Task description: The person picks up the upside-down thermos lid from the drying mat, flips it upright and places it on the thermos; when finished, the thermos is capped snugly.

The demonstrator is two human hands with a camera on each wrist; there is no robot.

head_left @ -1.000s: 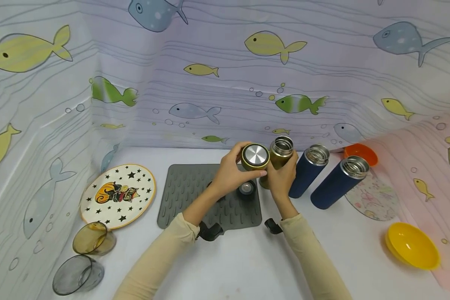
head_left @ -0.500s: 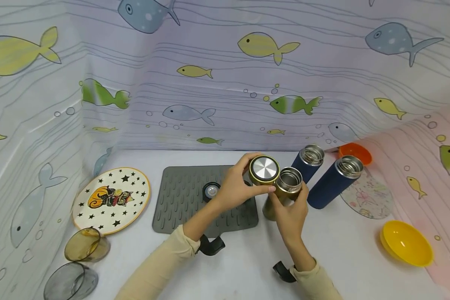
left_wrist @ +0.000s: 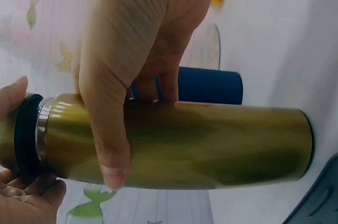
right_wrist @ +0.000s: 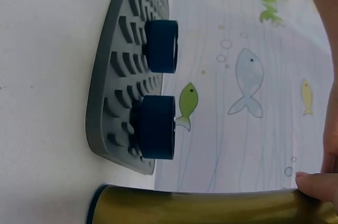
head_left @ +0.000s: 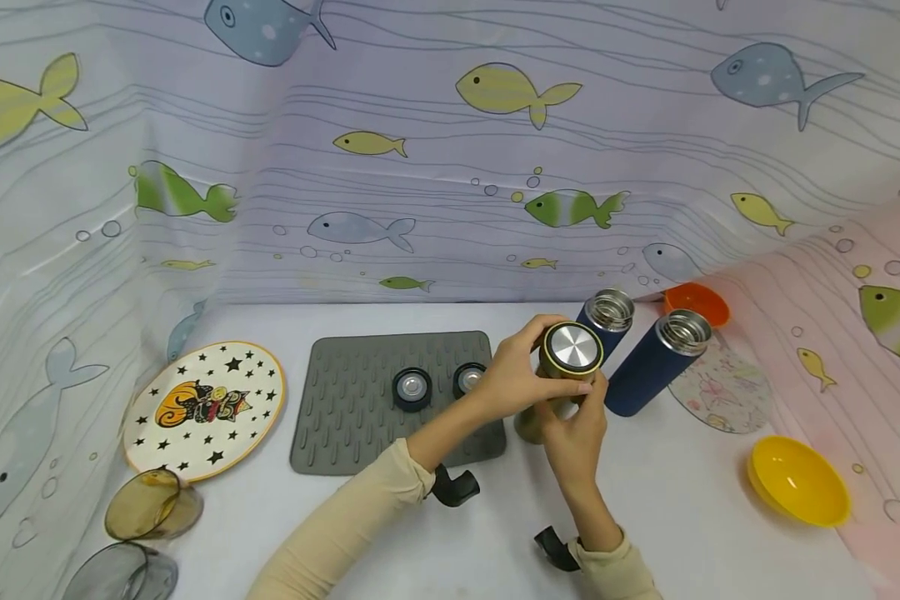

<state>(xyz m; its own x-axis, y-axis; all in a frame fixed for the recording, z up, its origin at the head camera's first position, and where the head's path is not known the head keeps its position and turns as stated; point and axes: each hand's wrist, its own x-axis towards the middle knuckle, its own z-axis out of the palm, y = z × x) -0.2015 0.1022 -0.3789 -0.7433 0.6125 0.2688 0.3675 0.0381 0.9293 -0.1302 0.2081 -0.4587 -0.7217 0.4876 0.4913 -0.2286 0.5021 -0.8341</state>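
Observation:
My left hand [head_left: 504, 379] grips a gold lid [head_left: 572, 346] with a brushed-steel top, over the mouth of a gold thermos bottle [head_left: 528, 427]. My right hand [head_left: 576, 442] holds the bottle round its upper body, thumb along the side in the left wrist view. There the lid's dark lower rim [left_wrist: 29, 134] sits right at the steel neck [left_wrist: 44, 133], part of which still shows. The bottle stands upright, its base by the mat's right edge. From the head, the lid hides its mouth.
Two navy thermos bottles without lids [head_left: 648, 371] stand just right of my hands. Two dark lids [head_left: 412, 389] sit on the grey mat [head_left: 345, 400]. A star plate [head_left: 258, 379] and two glasses [head_left: 153, 504] are left; an orange bowl [head_left: 697, 303], yellow bowl [head_left: 795, 483] and patterned disc [head_left: 727, 392] are right.
The gold bottle has come forward from beside the navy bottles. The lid has moved right, from beside the bottle's mouth to over it, with my left hand.

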